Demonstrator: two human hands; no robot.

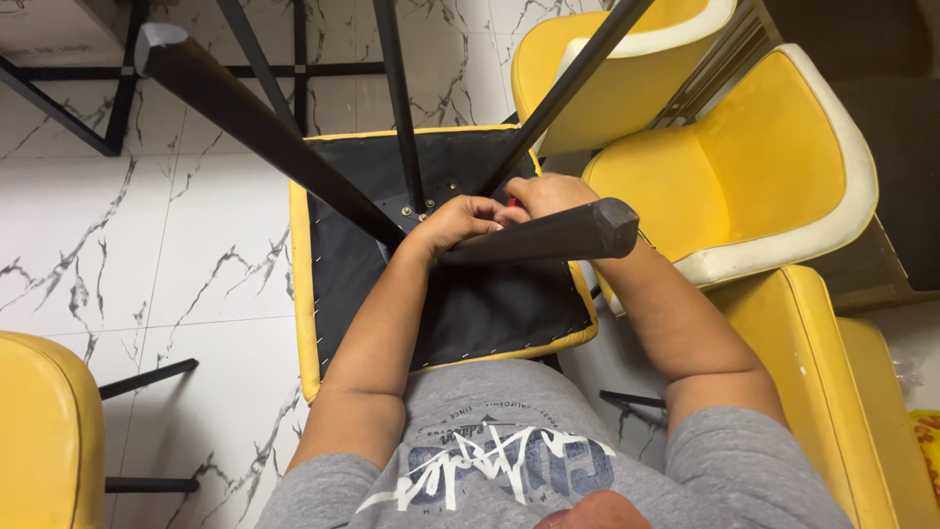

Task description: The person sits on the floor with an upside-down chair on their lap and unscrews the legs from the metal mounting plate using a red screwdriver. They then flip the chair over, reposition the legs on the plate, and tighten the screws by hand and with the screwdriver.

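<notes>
Two hands work on an upside-down chair.

The yellow padded chair with a black cloth underside (pixel 460 304) lies flipped, its black metal legs (pixel 264 127) pointing up. The left hand (pixel 455 223) and right hand (pixel 548 196) meet near the far edge of the underside, fingers curled tight around a small red thing (pixel 511 203). More yellow chairs (pixel 774 167) stand just beside.

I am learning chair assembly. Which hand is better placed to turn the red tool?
Probably the right hand: it covers the small red tool at the black leg bracket; the left hand sits beside it.
</notes>
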